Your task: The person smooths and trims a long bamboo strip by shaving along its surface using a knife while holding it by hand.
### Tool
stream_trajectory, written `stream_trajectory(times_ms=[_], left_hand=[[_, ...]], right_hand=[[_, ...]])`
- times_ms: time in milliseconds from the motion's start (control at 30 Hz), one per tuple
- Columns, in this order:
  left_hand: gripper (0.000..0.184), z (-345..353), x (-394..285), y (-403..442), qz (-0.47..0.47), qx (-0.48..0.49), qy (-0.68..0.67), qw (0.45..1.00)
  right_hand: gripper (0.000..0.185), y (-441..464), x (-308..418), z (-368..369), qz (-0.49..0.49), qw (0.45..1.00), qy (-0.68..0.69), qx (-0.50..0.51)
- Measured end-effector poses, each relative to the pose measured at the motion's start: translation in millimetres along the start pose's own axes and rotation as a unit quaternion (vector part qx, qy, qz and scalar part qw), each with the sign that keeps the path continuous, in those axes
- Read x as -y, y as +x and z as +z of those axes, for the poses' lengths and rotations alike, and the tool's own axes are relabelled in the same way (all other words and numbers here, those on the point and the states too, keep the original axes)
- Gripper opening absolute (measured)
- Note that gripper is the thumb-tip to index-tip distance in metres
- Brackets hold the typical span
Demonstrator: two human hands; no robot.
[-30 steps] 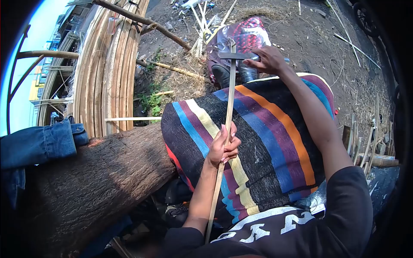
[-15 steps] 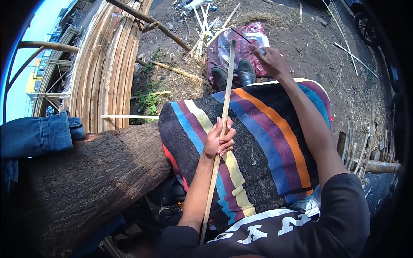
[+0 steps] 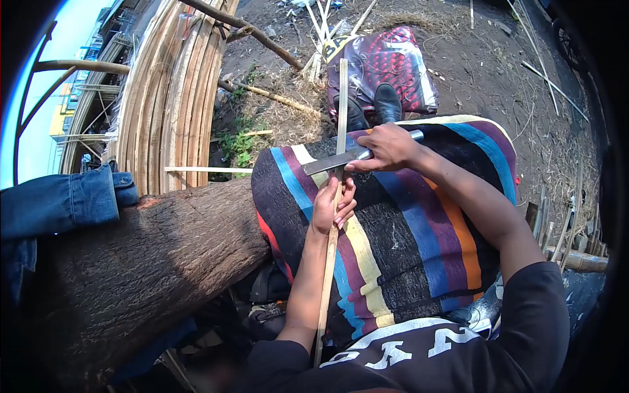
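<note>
My left hand (image 3: 333, 204) is closed around a long, thin strip of pale wood or bamboo (image 3: 343, 105), which runs from beside my left forearm up past my boots. In my right hand (image 3: 388, 148) is a knife (image 3: 331, 162) with a broad, flat blade. That blade lies across the strip just above my left fingers, its tip pointing left. The knife's metal-coloured handle end sticks out to the right of my fist. A striped cloth (image 3: 373, 262) covers my lap under both hands.
A thick log (image 3: 177, 255) lies at my left, a denim sleeve (image 3: 72, 200) by it. Long wooden slats (image 3: 167, 98) are stacked beyond. My dark boots (image 3: 386, 101) rest on a patterned red plastic sheet (image 3: 409, 72). More sticks (image 3: 540, 85) lie on the ground at right.
My right hand has brought the knife down and toward me, from above the red sheet onto the strip. My left hand still holds the strip, and the view has shifted slightly.
</note>
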State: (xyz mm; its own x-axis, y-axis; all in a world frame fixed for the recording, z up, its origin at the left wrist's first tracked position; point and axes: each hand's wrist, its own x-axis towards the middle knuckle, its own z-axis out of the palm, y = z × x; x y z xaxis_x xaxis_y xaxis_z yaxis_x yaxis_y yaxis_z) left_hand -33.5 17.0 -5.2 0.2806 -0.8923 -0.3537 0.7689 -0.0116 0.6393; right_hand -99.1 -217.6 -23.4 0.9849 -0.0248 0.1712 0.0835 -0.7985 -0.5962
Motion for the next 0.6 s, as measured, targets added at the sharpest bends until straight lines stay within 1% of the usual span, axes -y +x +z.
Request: stream_trajectory(times_ms=[67,100,167,200,333,400,433,500,600], left_hand=[[0.044,-3,1,0,0.003,-0.032,0.023,0.999],[0.044,-4,2,-1,0.001,-0.032,0.022,0.999],[0.045,-4,2,-2,0.008,-0.068,0.068,0.995],[0.045,-4,2,-1,0.01,-0.075,0.084,0.994],[0.046,-5,2,-1,0.012,-0.082,0.119,0.989],[0.045,-6,2,-2,-0.003,-0.098,0.135,0.986],[0.045,-6,2,-3,-0.004,-0.098,0.134,0.986],[0.041,-5,0,-3,0.004,-0.086,0.142,0.986],[0.044,-5,-1,1,0.022,-0.094,0.174,0.98]], right_hand=[[0.072,-1,5,9,-0.011,1.0,0.0,0.014],[0.072,-2,5,11,-0.01,1.0,0.001,0.015],[0.073,-2,7,11,-0.001,1.0,-0.008,0.016],[0.073,-2,7,12,-0.01,1.0,-0.01,-0.001],[0.074,-2,8,13,-0.012,0.999,-0.032,-0.016],[0.08,-1,8,13,-0.017,0.997,-0.072,-0.011],[0.08,0,7,15,-0.016,0.997,-0.071,-0.011],[0.073,3,5,20,-0.013,0.997,-0.072,-0.016],[0.072,4,-1,24,-0.006,0.997,-0.078,-0.013]])
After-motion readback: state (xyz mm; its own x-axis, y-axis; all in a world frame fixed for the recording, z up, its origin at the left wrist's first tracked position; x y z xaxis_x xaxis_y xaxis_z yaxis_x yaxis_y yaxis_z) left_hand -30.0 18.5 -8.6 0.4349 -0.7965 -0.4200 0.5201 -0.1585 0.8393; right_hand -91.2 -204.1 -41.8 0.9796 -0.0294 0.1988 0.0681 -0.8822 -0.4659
